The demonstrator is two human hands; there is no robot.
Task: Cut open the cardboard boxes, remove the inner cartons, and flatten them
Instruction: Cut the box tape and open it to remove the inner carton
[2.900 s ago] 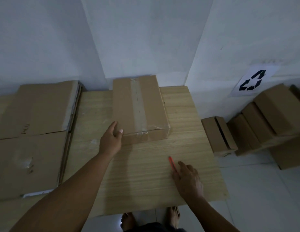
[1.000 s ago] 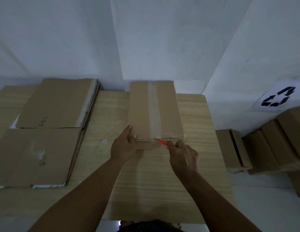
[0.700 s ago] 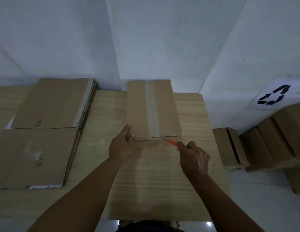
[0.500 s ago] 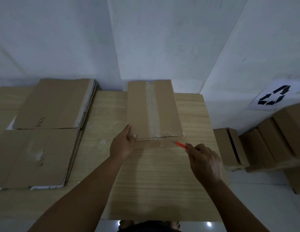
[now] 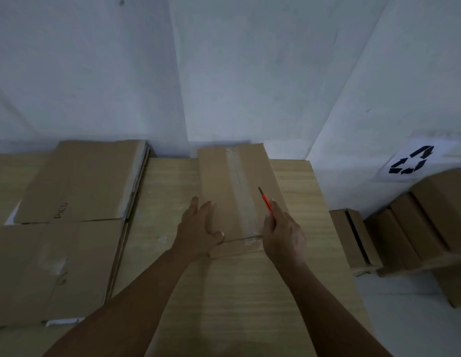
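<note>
Flattened cartons (image 5: 77, 202) lie left. Left hand (image 5: 198, 231), fingers spread flat, steadies the taped cardboard box (image 5: 239, 191) mid-table (image 5: 250, 292); likely light, stiff-walled, best braced at its near-left edge. Right hand (image 5: 282, 234) pinches an orange box cutter (image 5: 266, 202) above the tape seam.

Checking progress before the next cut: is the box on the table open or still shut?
Shut. The cardboard box has flat top flaps with tape along the centre seam; only the near edge shows a slit. Contents cannot be seen.
</note>
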